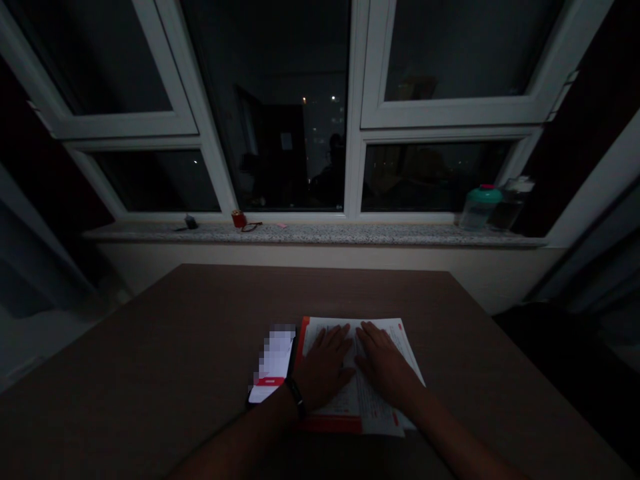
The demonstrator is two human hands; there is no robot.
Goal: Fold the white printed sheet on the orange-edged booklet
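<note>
In the head view, an open booklet [340, 404] with orange-red edging lies on the brown bench [165, 360], squarely in front of the person, where both arms reach it evenly. The left hand [324, 367] rests palm down on the left page and the right hand [387, 370] on the right page, the thumbs pointing inward toward the fold. The fingers of both hands are stretched out flat and grip nothing; spread on either side of the middle like this, they probably hold the pages down, since an opened booklet tends to spring back. At the bottom, one leaf of the right side sits askew over the sheets beneath.

A lit smartphone [275, 360] lies face up just left of the booklet, angled along the left forearm, perhaps so that its screen can be read from the same seat. A dark wristband [296, 396] circles the left wrist near its lower end; in this dim light I cannot tell whether the wrist touches the phone.

Beyond the bench, the speckled windowsill [325, 233] carries a small red jar [239, 219] left of centre, and a green-topped bottle [480, 208] beside a clear bottle [511, 205] at the right, all well apart from the hands.
</note>
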